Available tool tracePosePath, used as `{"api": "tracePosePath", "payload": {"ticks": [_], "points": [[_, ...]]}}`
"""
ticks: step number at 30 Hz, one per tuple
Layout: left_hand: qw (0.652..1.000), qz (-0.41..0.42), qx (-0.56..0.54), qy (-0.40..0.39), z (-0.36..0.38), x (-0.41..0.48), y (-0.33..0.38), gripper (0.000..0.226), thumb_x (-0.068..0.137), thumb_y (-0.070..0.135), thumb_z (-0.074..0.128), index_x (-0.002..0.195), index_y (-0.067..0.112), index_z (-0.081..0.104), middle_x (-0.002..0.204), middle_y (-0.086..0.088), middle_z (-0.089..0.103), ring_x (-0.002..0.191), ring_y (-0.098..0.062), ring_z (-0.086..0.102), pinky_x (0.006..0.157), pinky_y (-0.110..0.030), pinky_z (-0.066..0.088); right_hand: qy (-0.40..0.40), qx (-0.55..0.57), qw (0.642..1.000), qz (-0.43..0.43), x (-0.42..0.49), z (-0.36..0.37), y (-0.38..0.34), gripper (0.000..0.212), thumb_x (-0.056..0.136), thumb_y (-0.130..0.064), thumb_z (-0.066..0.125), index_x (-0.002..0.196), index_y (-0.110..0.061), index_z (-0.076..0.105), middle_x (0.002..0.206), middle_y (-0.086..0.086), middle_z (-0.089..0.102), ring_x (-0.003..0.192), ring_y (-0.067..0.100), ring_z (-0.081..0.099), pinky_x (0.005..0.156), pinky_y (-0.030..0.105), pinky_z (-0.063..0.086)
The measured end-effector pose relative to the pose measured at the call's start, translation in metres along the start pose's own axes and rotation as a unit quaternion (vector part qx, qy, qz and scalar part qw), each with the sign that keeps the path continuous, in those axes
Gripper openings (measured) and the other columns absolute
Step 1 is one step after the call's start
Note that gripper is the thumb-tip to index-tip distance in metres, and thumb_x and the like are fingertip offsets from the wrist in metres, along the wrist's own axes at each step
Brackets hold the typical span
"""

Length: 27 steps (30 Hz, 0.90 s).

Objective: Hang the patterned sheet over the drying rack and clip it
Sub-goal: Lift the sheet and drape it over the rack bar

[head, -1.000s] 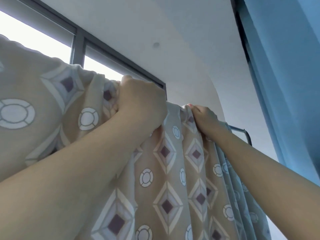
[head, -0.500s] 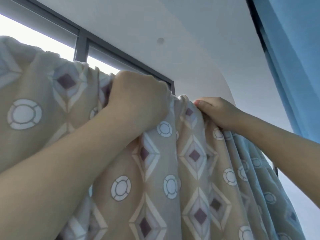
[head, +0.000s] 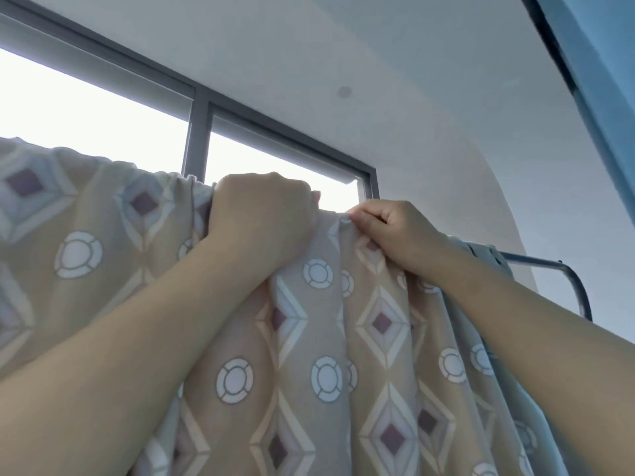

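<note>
Beige sheet [head: 378, 321] hangs over the rack [head: 536, 261] — I see the left hand [head: 264, 221] fisted around its top fold, the right hand [head: 402, 231] pinching just beside.

No readable text anywhere (only printed shapes).

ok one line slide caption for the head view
The left hand grips and right hand pinches the top fold of the patterned sheet draped over the drying rack; no clip in view.
</note>
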<state>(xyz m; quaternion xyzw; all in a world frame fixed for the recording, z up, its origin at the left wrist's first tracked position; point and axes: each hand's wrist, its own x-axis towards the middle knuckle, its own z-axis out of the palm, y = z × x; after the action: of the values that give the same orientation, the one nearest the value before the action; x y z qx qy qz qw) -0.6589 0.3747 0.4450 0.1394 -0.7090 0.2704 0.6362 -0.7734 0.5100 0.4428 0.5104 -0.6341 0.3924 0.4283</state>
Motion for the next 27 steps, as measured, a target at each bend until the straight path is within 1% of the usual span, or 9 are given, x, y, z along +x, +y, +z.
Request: {"api": "tracePosePath", "payload": {"ticks": [2,5,10,13,15,17,20,22,27], "points": [[1.000,0.014,0.001,-0.026,-0.005,0.000,0.001,0.048,0.099,0.038,0.021,0.075,0.014,0.054,0.055,0.000,0.038,0.051,-0.018,0.038,0.051,-0.026,0.023,0.014,-0.014,1.000,0.011,0.002,-0.002,0.004,0.022,0.098,-0.021,0.046,0.087,-0.014,0.064,0.066,-0.014,0.054,0.055,-0.007,0.051,0.056,0.007,0.038],[1.000,0.028,0.003,-0.010,-0.005,-0.003,-0.006,0.051,0.100,0.039,0.018,0.072,0.015,0.053,0.054,0.002,0.039,0.047,-0.014,0.033,0.050,-0.024,0.020,0.022,-0.075,0.996,0.041,0.005,-0.006,0.012,0.020,0.099,-0.018,0.041,0.088,-0.013,0.058,0.070,-0.011,0.051,0.065,0.001,0.047,0.062,0.023,0.036],[1.000,0.017,0.005,0.001,-0.011,-0.009,-0.026,0.051,0.099,0.038,0.017,0.059,0.015,0.039,0.052,0.001,0.038,0.046,-0.014,0.033,0.052,-0.026,0.022,0.049,-0.173,0.975,0.131,0.001,-0.022,0.033,0.021,0.097,-0.017,0.039,0.092,-0.009,0.058,0.100,0.013,0.063,0.096,0.029,0.056,0.076,0.032,0.037],[1.000,0.013,0.015,-0.021,-0.011,-0.009,-0.029,0.052,0.099,0.037,0.017,0.066,0.013,0.050,0.054,-0.001,0.040,0.047,-0.015,0.034,0.051,-0.025,0.021,0.066,-0.151,0.979,0.123,0.003,-0.010,0.017,0.017,0.097,-0.024,0.040,0.097,-0.019,0.056,0.111,0.004,0.063,0.105,0.025,0.055,0.093,0.040,0.041],[0.999,0.016,0.023,-0.017,-0.009,-0.010,-0.027,0.051,0.099,0.037,0.018,0.069,0.014,0.052,0.053,-0.001,0.037,0.047,-0.013,0.030,0.049,-0.025,0.016,0.044,-0.101,0.992,0.067,0.002,0.004,-0.002,0.024,0.099,-0.029,0.039,0.104,-0.019,0.060,0.106,-0.006,0.062,0.102,0.018,0.056,0.093,0.039,0.040],[0.999,0.023,0.022,-0.004,-0.005,-0.010,-0.027,0.051,0.099,0.036,0.019,0.062,0.014,0.045,0.052,0.000,0.035,0.048,-0.013,0.029,0.052,-0.027,0.018,0.023,-0.088,0.995,0.043,-0.001,0.013,-0.012,0.029,0.100,-0.027,0.037,0.100,-0.012,0.062,0.092,-0.005,0.061,0.091,0.016,0.055,0.083,0.032,0.039],[0.999,0.036,0.006,0.012,-0.003,-0.010,-0.026,0.050,0.099,0.036,0.018,0.057,0.014,0.034,0.052,-0.001,0.035,0.048,-0.014,0.030,0.059,-0.031,0.023,0.070,-0.106,0.990,0.062,-0.004,0.010,-0.004,0.034,0.100,-0.023,0.036,0.093,0.001,0.058,0.081,0.007,0.057,0.080,0.020,0.050,0.070,0.026,0.035],[0.999,0.037,0.002,0.018,0.000,-0.008,-0.026,0.049,0.098,0.036,0.019,0.062,0.013,0.043,0.053,0.000,0.034,0.049,-0.014,0.030,0.056,-0.030,0.021,0.082,-0.106,0.987,0.092,-0.004,0.009,-0.001,0.037,0.100,-0.025,0.035,0.091,0.005,0.054,0.080,0.012,0.053,0.076,0.019,0.045,0.064,0.028,0.032],[0.998,0.015,-0.049,-0.047,0.004,0.005,-0.014,0.042,0.098,0.028,0.026,0.066,0.011,0.047,0.058,-0.002,0.040,0.069,-0.022,0.053,0.073,-0.033,0.039,0.061,-0.094,0.989,0.101,0.003,0.024,-0.011,0.034,0.100,-0.025,0.032,0.076,-0.007,0.048,0.073,0.004,0.050,0.079,0.021,0.045,0.076,0.033,0.031]]}}
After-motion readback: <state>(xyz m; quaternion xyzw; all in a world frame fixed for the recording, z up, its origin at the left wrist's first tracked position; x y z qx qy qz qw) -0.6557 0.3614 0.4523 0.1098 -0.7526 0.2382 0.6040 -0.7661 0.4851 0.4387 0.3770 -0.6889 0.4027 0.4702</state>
